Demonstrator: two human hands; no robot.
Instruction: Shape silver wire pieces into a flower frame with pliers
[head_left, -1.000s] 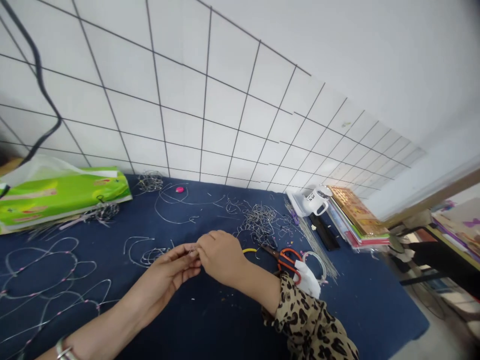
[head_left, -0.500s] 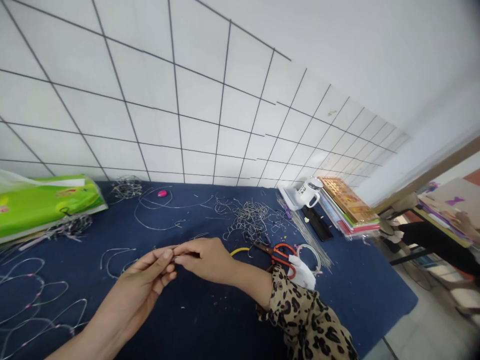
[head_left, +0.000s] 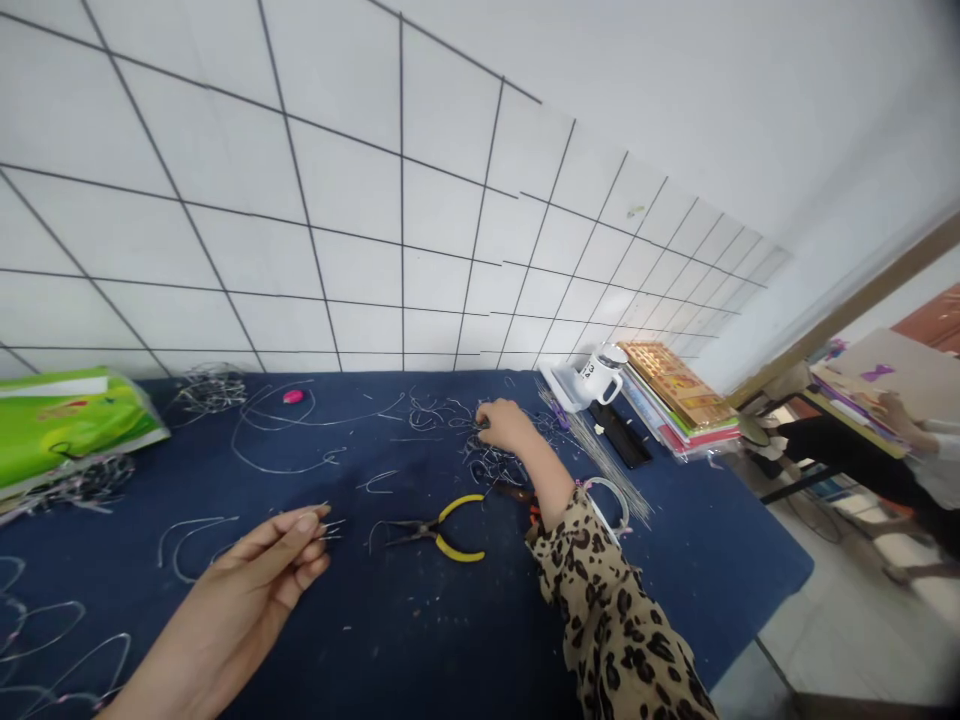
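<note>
Short wire pieces (head_left: 328,522) stuck out from the pinched fingertips of the left hand (head_left: 262,565), which was low over the blue tablecloth (head_left: 420,640). The right hand (head_left: 504,420), in a leopard-print sleeve (head_left: 607,610), was stretched out to the tangle of cut wire (head_left: 487,462) near the wall, fingers curled down onto it; whether it gripped any strand could not be told. Yellow-handled pliers (head_left: 442,530) lay on the cloth between the two hands.
</note>
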